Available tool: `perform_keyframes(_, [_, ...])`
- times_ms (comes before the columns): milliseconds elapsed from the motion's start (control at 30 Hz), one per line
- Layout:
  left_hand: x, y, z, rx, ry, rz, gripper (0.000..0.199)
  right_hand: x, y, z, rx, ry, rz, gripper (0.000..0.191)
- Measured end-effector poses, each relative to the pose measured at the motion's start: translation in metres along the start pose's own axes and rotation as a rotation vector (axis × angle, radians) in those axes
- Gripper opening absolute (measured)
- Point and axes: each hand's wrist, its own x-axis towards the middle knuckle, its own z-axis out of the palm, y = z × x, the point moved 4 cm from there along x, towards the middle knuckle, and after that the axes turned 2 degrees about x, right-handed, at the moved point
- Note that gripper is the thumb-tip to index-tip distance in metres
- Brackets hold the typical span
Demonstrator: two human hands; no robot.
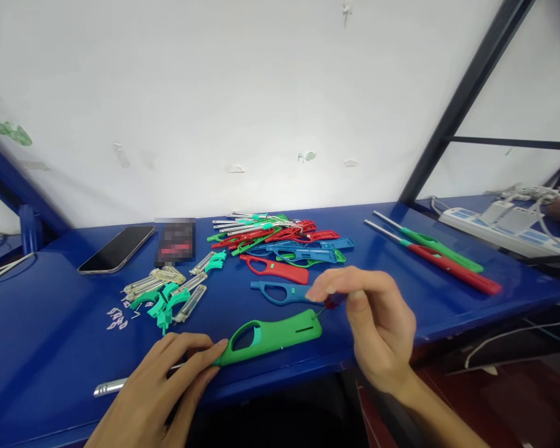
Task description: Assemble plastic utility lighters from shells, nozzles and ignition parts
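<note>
A: Green lighter [273,341] lies along the front edge of a blue table [350,336]. What is the largest risk?

B: A fall. With the edge so near, a push from the right hand [382,330] could send it over should the left hand [163,379] lose its pinch. That hand's fingers and thumb close on the lighter's front end, where the body meets the metal tube [111,387].

A: And the right?

B: Finger and thumb curl closely about a small, dark red tool [331,302], partly hidden, its thin shaft seemingly at the lighter's rear end. Pressed off line, the tip could skid and scratch the plastic or jab a finger. Least of all, a stray knuckle could nudge the blue casing [301,292] just behind.

A: The room?

B: A scuffed white wall [280,93] rises behind the table; a dark metal post [471,81] slants up at right, near a white power strip [476,230].

A: And on the blue surface?

B: A jumble of red, blue and green casings [303,233] at center, two long-necked lighters [448,264] at right, a phone [116,250] at left. Smaller still: clear inserts [191,303] mixed with teal pieces [156,305], and beside them, tiny pale bits [116,318], too small to identify.
</note>
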Motion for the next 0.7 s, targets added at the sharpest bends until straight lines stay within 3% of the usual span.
perform_keyframes(100, [0.001,0.001,0.0,-0.001,0.005,0.006,0.033,0.002,-0.002,-0.002,-0.072,0.029,-0.014,0.014])
perform_keyframes(200, [0.001,0.001,0.0,0.003,0.014,0.003,0.032,0.006,-0.004,-0.007,-0.137,0.147,-0.071,0.013])
perform_keyframes(267, [0.0,0.0,0.0,0.0,0.019,0.006,0.033,0.007,-0.001,-0.008,-0.138,0.176,-0.036,0.009])
perform_keyframes(500, [0.0,-0.002,0.002,-0.008,0.024,0.006,0.032,0.004,0.015,-0.006,0.017,0.096,0.072,0.025])
perform_keyframes(600, [-0.001,-0.003,0.004,-0.011,0.021,-0.004,0.03,0.005,0.013,-0.003,0.095,0.031,0.111,0.013])
perform_keyframes(700, [-0.002,-0.004,0.004,-0.015,0.023,-0.005,0.029,0.006,0.003,-0.003,-0.055,0.127,0.038,0.008])
